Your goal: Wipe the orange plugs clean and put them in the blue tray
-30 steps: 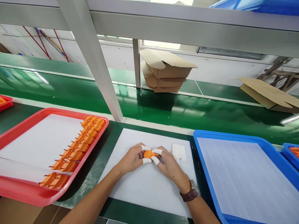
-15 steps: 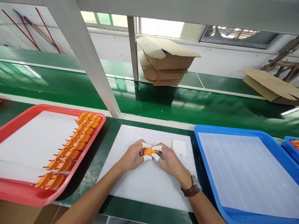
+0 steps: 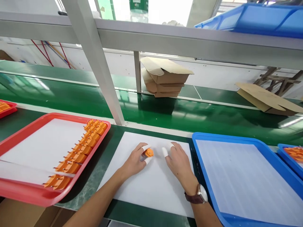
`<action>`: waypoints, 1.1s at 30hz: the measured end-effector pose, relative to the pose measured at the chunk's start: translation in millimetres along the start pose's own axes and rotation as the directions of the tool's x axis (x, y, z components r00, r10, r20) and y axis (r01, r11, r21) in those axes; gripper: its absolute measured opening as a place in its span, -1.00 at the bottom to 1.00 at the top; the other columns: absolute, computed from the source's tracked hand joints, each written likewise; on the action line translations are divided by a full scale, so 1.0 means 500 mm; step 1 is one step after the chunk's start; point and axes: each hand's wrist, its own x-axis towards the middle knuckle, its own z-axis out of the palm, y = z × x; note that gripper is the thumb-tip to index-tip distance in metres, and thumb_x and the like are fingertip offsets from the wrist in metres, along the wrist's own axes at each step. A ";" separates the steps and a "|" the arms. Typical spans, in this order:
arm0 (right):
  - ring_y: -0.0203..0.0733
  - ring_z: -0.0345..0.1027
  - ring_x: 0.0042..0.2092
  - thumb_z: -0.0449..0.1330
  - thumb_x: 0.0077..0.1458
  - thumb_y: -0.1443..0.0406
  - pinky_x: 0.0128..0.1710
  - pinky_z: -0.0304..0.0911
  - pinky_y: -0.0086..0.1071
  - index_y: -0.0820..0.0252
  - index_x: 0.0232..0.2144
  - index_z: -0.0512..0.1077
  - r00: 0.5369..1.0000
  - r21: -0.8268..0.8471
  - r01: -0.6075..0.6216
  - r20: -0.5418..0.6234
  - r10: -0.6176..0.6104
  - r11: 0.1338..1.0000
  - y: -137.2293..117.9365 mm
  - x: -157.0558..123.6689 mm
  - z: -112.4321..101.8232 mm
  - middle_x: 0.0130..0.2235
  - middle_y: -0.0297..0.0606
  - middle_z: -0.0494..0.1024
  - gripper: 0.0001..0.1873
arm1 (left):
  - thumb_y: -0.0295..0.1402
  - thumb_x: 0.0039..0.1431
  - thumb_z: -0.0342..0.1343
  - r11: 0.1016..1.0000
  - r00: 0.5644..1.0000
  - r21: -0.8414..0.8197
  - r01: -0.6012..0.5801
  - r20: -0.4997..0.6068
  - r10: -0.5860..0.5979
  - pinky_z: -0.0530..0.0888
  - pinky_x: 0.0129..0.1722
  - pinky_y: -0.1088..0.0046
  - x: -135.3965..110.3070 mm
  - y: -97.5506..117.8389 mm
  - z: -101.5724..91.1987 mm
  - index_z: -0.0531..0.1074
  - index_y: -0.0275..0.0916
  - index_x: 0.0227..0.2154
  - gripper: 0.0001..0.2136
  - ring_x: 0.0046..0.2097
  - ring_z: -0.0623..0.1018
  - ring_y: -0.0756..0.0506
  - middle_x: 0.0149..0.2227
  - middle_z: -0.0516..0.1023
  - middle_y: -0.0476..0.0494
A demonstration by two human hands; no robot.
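Note:
My left hand (image 3: 135,160) pinches a small orange plastic part (image 3: 149,153) between thumb and forefinger, both capped in white finger cots. It rests on a white foam sheet (image 3: 151,186) on the green bench. My right hand (image 3: 178,160) lies a little to the right of the part, apart from it, fingers spread over the sheet and over the spot where a small white cloth lay; nothing shows in its grip. A brown wristwatch (image 3: 197,196) is on my right wrist.
A red tray (image 3: 28,192) at left holds a row of several orange parts (image 3: 78,148) on white foam. A blue tray (image 3: 239,186) lined with white foam stands at right, another blue tray (image 3: 292,154) beyond it. A green conveyor (image 3: 165,110), a slanted grey post (image 3: 99,69) and cardboard boxes (image 3: 163,77) lie behind.
My right hand has let go of the orange part and moved right, fingers opening. My left hand alone keeps the part. The camera view tilted up slightly.

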 end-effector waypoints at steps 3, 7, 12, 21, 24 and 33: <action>0.14 0.30 -0.07 0.19 0.12 0.31 -0.25 0.32 -0.14 0.14 -0.40 0.37 0.995 -0.186 -0.050 -0.096 0.032 0.981 0.041 -0.015 0.005 -0.15 0.03 0.42 -0.94 | -0.44 0.20 0.08 0.999 0.999 -0.038 0.022 -0.029 -0.023 0.55 -0.20 0.34 0.001 -0.010 -0.001 0.32 -0.10 0.09 -0.61 -0.20 0.46 -0.05 0.02 0.39 -0.18; 0.04 0.31 -0.25 0.05 -0.01 0.56 -0.41 0.28 -0.24 0.12 -0.48 0.33 0.998 -0.268 -0.061 -0.023 0.057 0.961 0.069 -0.032 0.020 -0.35 -0.06 0.37 -0.76 | -0.47 0.17 0.06 0.992 0.997 -0.108 0.066 -0.021 -0.069 0.57 -0.07 0.24 0.001 -0.015 0.000 0.33 -0.11 0.10 -0.58 -0.05 0.48 -0.10 0.06 0.41 -0.18; -0.08 0.36 -0.16 -0.07 -0.10 0.64 -0.18 0.40 -0.22 0.12 -0.25 0.39 0.984 0.048 0.075 0.159 -0.081 0.996 0.021 -0.010 0.014 -0.18 -0.16 0.43 -0.53 | -0.45 0.16 0.08 0.986 0.997 -0.144 0.079 0.026 -0.076 0.57 -0.04 0.21 0.002 -0.003 -0.004 0.34 -0.11 0.10 -0.58 -0.03 0.50 -0.11 0.07 0.44 -0.17; -0.10 0.33 0.04 -0.06 0.00 0.62 -0.01 0.38 -0.14 0.06 -0.02 0.38 0.960 0.418 0.233 0.045 -0.276 0.878 -0.031 -0.006 0.037 -0.02 -0.15 0.43 -0.41 | -0.35 0.16 0.18 0.973 0.993 -0.201 0.115 0.041 -0.109 0.55 -0.04 0.26 0.000 -0.002 0.004 0.38 -0.14 0.03 -0.65 -0.06 0.53 -0.10 0.01 0.49 -0.14; -0.09 0.35 -0.02 -0.03 -0.01 0.61 -0.07 0.41 -0.15 0.06 -0.06 0.41 0.958 0.395 0.233 0.066 -0.280 0.889 -0.024 -0.007 0.038 -0.07 -0.17 0.45 -0.45 | -0.33 0.14 0.22 0.965 0.988 -0.222 0.140 -0.034 -0.151 0.55 -0.01 0.22 0.001 -0.014 0.008 0.38 -0.15 0.03 -0.63 -0.06 0.55 -0.11 0.02 0.50 -0.15; -0.10 0.35 0.00 -0.03 0.08 0.58 -0.04 0.39 -0.14 0.04 0.01 0.40 0.979 0.397 0.202 -0.077 -0.187 0.896 -0.014 -0.010 0.054 -0.06 -0.16 0.42 -0.47 | -0.41 0.11 0.22 0.977 0.987 -0.181 0.113 -0.093 -0.132 0.55 -0.01 0.26 0.003 -0.024 0.008 0.38 -0.15 0.04 -0.60 -0.05 0.56 -0.10 0.02 0.50 -0.14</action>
